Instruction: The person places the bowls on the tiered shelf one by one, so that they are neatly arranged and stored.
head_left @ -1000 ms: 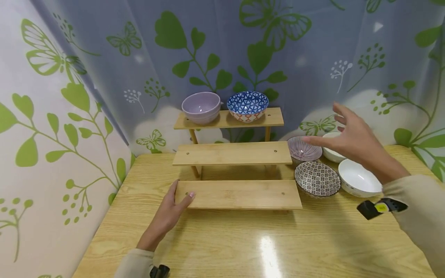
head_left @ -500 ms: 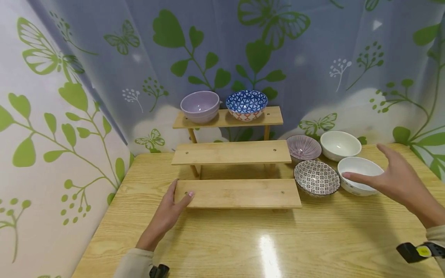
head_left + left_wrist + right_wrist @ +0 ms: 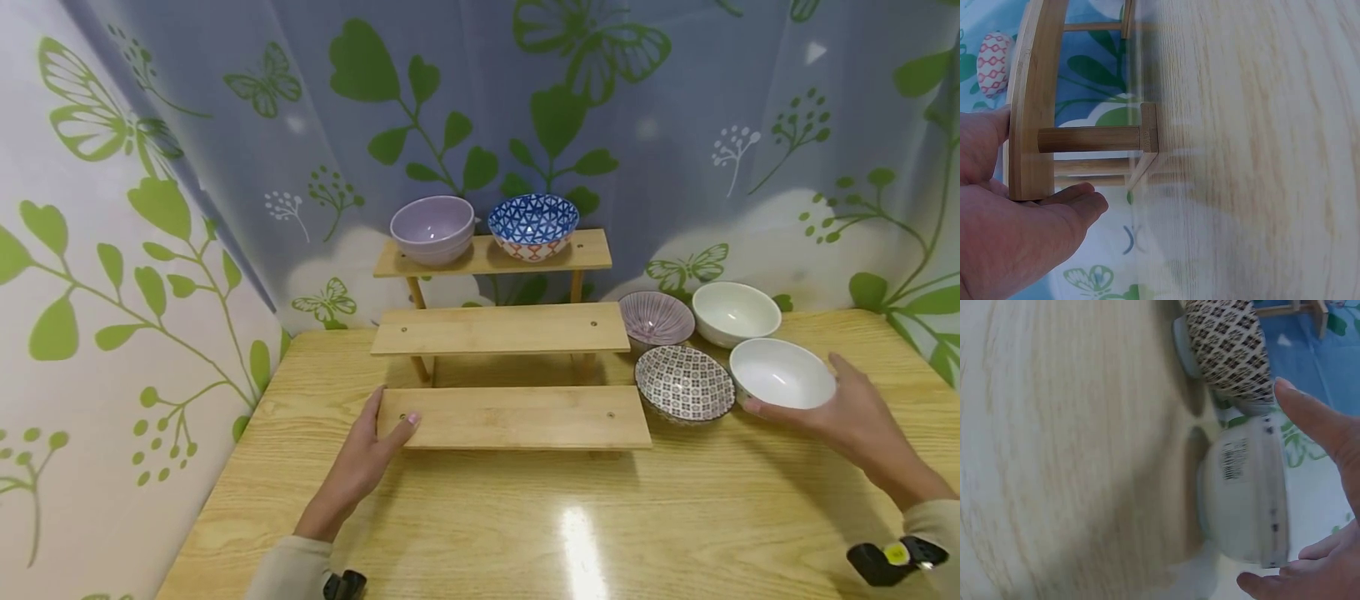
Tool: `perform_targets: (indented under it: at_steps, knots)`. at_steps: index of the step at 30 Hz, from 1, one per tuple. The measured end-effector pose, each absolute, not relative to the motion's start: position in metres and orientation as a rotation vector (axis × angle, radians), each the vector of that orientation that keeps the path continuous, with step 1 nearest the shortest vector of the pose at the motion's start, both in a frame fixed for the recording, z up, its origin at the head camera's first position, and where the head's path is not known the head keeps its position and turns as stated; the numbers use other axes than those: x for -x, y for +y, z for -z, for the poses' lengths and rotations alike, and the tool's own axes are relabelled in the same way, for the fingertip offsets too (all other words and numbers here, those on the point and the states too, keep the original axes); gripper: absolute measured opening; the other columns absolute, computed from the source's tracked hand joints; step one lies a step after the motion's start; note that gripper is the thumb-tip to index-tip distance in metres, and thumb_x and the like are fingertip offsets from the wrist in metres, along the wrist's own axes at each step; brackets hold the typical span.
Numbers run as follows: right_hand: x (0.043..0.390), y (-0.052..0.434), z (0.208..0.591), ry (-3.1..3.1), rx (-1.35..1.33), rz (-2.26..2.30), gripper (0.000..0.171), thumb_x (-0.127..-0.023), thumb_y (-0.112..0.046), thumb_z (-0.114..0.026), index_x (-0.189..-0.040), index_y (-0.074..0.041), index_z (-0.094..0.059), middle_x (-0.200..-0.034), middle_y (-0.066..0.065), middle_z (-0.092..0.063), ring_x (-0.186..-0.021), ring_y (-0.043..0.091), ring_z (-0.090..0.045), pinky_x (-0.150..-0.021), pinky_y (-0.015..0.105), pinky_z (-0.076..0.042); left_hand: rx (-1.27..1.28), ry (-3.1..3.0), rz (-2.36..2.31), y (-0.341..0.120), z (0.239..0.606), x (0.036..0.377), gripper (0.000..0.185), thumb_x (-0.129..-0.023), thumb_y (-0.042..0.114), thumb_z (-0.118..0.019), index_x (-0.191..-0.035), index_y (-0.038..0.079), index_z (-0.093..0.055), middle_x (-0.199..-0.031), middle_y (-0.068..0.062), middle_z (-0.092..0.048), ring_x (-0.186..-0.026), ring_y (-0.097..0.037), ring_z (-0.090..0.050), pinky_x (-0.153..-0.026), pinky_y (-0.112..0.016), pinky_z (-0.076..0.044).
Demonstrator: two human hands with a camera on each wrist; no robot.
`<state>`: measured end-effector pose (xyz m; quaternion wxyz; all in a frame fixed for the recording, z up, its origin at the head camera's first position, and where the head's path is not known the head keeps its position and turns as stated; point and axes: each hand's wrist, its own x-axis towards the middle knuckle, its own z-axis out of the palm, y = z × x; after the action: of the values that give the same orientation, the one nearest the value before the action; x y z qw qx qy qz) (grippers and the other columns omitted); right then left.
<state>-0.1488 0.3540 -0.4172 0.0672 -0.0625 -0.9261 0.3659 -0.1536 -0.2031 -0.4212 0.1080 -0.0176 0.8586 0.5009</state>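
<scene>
My left hand (image 3: 358, 460) grips the left end of the lowest board of a three-step wooden display stand (image 3: 517, 419), its thumb on top. The left wrist view shows fingers beneath the board (image 3: 1034, 100). My right hand (image 3: 862, 421) holds a white bowl (image 3: 783, 375) by its rim, thumb at the near side and fingers at the right. In the right wrist view this bowl (image 3: 1238, 494) has dark marks on its outside. On the top board stand a lilac bowl (image 3: 433, 229) and a blue-and-white patterned bowl (image 3: 534, 225).
Right of the stand, a dark-patterned bowl (image 3: 684, 385) is beside the white one. Behind them sit a purple striped bowl (image 3: 656, 318) and a cream bowl (image 3: 735, 312). The wooden table (image 3: 480, 533) meets a leaf-printed curtain (image 3: 465, 100) at the back and left.
My right hand has drawn back from above the rear bowls, moved right and down, and taken hold of the white bowl, which has shifted slightly. My left hand stays on the stand.
</scene>
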Motion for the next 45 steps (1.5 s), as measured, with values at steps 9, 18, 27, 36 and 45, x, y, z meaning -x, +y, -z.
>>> perform_targets:
  at_steps: [9, 18, 27, 36, 45]
  knots:
    - [0.154, 0.355, 0.431, -2.744, 0.214, -1.084, 0.092, -0.070, -0.040, -0.083, -0.128, 0.014, -0.038, -0.111, 0.032, -0.050, -0.094, 0.041, -0.052, -0.057, 0.024, -0.043, 0.033, 2.537, -1.480, -0.202, 0.422, 0.154, 0.096, -0.087, 0.063, -0.052, -0.153, 0.019, 0.002, -0.158, -0.006, 0.004, -0.144, -0.025, 0.003, -0.113, -0.052, -0.012]
    - [0.152, 0.355, 0.427, -2.699, 0.308, -1.021, 0.083, -0.068, -0.044, -0.084, -0.118, 0.010, -0.047, -0.104, 0.029, -0.053, -0.088, 0.036, -0.051, -0.053, 0.024, -0.040, 0.038, 2.534, -1.478, -0.203, 0.422, 0.154, 0.096, -0.087, 0.063, -0.052, -0.153, 0.020, 0.001, -0.158, -0.006, 0.004, -0.144, -0.025, 0.002, -0.113, -0.053, -0.013]
    - [0.149, 0.357, 0.392, -2.619, 0.313, -1.056, 0.083, -0.069, -0.039, -0.084, -0.129, 0.004, -0.045, -0.117, 0.022, -0.049, -0.093, 0.030, -0.045, -0.056, 0.019, -0.038, 0.040, 2.533, -1.480, -0.204, 0.422, 0.154, 0.096, -0.087, 0.064, -0.052, -0.153, 0.021, 0.002, -0.158, -0.007, 0.004, -0.143, -0.027, 0.002, -0.112, -0.054, -0.013]
    - [0.151, 0.335, 0.346, -2.604, 0.212, -1.083, 0.091, -0.068, -0.037, -0.086, -0.139, -0.004, -0.040, -0.121, 0.019, -0.048, -0.097, 0.030, -0.044, -0.057, 0.016, -0.038, 0.057, 2.543, -1.458, -0.203, 0.422, 0.153, 0.097, -0.086, 0.065, -0.052, -0.153, 0.019, 0.001, -0.158, -0.007, 0.003, -0.144, -0.027, 0.001, -0.112, -0.054, -0.012]
    - [0.166, 0.279, 0.313, -2.675, 0.005, -1.143, 0.108, -0.065, -0.040, -0.087, -0.148, -0.004, -0.028, -0.132, 0.025, -0.043, -0.107, 0.039, -0.047, -0.068, 0.031, -0.045, 0.040, 2.548, -1.448, -0.202, 0.421, 0.153, 0.096, -0.087, 0.064, -0.051, -0.153, 0.019, 0.002, -0.158, -0.007, 0.003, -0.144, -0.027, 0.001, -0.112, -0.054, -0.012]
